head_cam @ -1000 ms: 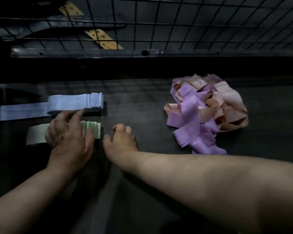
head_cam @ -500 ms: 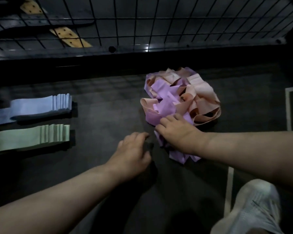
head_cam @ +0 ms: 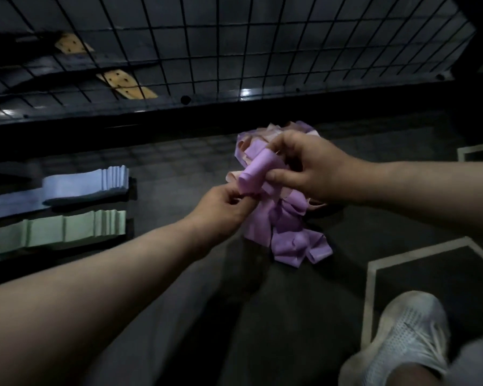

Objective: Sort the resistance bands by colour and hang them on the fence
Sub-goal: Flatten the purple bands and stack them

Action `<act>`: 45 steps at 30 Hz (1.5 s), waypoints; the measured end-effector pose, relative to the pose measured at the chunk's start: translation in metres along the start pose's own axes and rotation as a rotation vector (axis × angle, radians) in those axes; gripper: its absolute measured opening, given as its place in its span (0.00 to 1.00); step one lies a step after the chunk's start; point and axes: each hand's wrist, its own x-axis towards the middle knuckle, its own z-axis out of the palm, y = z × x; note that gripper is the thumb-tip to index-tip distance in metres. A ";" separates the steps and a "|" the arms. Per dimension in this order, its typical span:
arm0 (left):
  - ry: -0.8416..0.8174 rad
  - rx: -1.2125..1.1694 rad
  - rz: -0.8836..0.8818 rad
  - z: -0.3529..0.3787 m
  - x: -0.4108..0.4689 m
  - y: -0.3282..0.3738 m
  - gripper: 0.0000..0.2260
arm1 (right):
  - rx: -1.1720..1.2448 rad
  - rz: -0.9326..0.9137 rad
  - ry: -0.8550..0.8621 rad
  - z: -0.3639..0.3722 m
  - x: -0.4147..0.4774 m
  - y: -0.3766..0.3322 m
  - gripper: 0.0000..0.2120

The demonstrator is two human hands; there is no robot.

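A tangled heap of purple bands (head_cam: pixel 290 235) and peach bands (head_cam: pixel 244 143) lies on the dark floor in front of the wire fence (head_cam: pixel 234 51). My right hand (head_cam: pixel 304 168) grips a purple band (head_cam: pixel 255 171) lifted off the heap, its loop wrapped over my fingers. My left hand (head_cam: pixel 226 207) pinches the lower end of that same band. At the left, a stack of blue bands (head_cam: pixel 87 185) and a stack of green bands (head_cam: pixel 67 228) lie flat, side by side.
A white shoe (head_cam: pixel 407 338) sits at the lower right, next to pale floor lines (head_cam: pixel 374 274). Behind the fence lie yellow perforated plates (head_cam: pixel 126 84) and dark metal bars. The fence's bottom rail (head_cam: pixel 262 101) runs across above the bands.
Both hands left the green stack and moved right to the mixed heap. My right hand lifted a purple band, and my left hand came up from the floor and pinched its end.
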 end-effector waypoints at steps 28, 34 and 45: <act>0.395 0.015 0.412 -0.046 -0.285 0.260 0.08 | 0.272 0.163 -0.059 -0.095 -0.205 -0.281 0.11; 0.376 -0.169 0.406 -0.074 -0.328 0.215 0.09 | 0.332 0.176 -0.141 -0.063 -0.239 -0.277 0.19; 0.614 -0.700 0.272 -0.173 -0.325 0.199 0.14 | 0.384 0.183 -0.200 -0.043 -0.210 -0.266 0.13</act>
